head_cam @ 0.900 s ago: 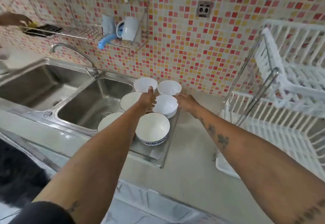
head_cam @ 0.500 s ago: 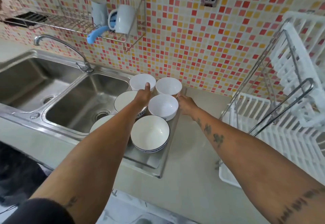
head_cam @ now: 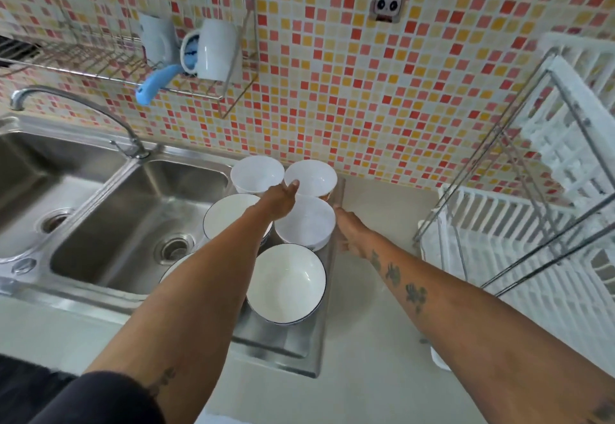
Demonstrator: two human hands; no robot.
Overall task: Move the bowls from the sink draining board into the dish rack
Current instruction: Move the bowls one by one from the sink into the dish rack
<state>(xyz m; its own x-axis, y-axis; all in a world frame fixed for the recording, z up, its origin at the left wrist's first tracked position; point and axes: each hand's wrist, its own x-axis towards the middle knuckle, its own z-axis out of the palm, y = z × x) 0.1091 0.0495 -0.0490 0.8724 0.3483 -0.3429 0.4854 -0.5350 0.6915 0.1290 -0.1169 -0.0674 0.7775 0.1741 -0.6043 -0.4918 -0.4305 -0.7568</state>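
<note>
Several white bowls stand on the steel draining board to the right of the sink. Two are at the back and two in the middle. A dark-rimmed one is at the front, and my left arm mostly hides another. My left hand stretches over the middle pair, its fingertips at the rims of the back bowls, holding nothing. My right hand lies just right of the middle right bowl, fingertips near its rim. The white dish rack stands at the right.
A double steel sink with a curved tap fills the left. A wire wall shelf above it holds mugs and a blue-handled tool. Pale counter lies between the draining board and the rack's metal frame.
My left hand has slid from the middle right bowl's left rim toward the two back bowls. My right hand stays beside the middle right bowl. No bowl has moved.
</note>
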